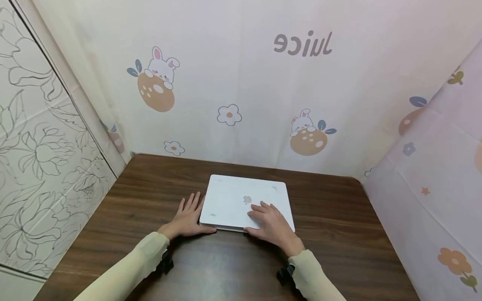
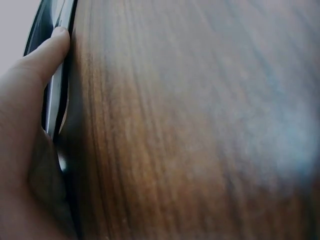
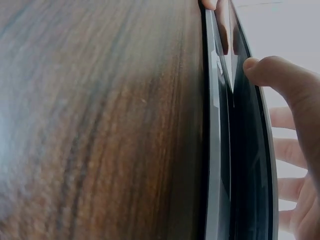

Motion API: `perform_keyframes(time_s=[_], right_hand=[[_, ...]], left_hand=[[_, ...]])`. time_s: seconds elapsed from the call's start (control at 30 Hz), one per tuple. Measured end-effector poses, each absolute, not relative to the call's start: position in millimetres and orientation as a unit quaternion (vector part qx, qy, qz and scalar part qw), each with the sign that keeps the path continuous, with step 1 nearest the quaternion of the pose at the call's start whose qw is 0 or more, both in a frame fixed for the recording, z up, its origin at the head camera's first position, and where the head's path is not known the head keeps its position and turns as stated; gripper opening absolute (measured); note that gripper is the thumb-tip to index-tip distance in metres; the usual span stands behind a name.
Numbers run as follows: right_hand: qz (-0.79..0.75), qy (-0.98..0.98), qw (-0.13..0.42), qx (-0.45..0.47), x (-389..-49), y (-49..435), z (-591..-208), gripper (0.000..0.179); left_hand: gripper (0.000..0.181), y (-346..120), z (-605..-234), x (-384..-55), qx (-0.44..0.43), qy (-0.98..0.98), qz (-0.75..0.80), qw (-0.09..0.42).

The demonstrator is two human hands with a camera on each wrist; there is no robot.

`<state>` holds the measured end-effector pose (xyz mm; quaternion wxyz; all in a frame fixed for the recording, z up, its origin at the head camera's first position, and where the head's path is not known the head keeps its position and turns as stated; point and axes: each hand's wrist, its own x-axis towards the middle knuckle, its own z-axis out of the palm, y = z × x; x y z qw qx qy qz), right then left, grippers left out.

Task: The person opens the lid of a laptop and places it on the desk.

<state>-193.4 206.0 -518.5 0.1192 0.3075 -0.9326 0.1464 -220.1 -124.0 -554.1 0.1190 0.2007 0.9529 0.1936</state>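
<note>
While one left hand, fingers straight, touches one laptop just beside them, one right hand pinches the slightly raised lid between thumb and fingers.

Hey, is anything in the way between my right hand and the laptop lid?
Nothing visible is. Your right hand touches the laptop lid directly, thumb at its slightly raised front edge, fingers over its top. Your left hand is at the left side, out of the way.
</note>
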Motion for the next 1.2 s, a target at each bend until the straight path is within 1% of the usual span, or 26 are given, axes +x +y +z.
perform_keyframes(time_s=[0.3,0.47,0.7,0.83,1.03,1.2], right_hand=[[0.156,-0.893,0.199,0.372,-199,209,-519,0.037],[0.159,-0.874,0.228,0.398,-202,211,-517,0.032],[0.163,-0.871,0.22,0.407,-203,210,-512,0.028],[0.158,-0.868,0.228,0.412,-205,210,-510,0.028],[0.164,-0.869,0.219,0.413,-204,210,-510,0.026],[0.164,-0.868,0.22,0.413,-204,210,-509,0.025]], left_hand=[[0.13,-124,-554,-222,0.196,0.951,0.195,0.139],[0.13,-124,-553,-224,0.197,0.948,0.207,0.14],[0.132,-124,-559,-225,0.194,0.949,0.206,0.142],[0.133,-124,-560,-227,0.193,0.948,0.21,0.144],[0.132,-124,-555,-223,0.191,0.945,0.217,0.154],[0.132,-123,-554,-222,0.193,0.944,0.222,0.152]])
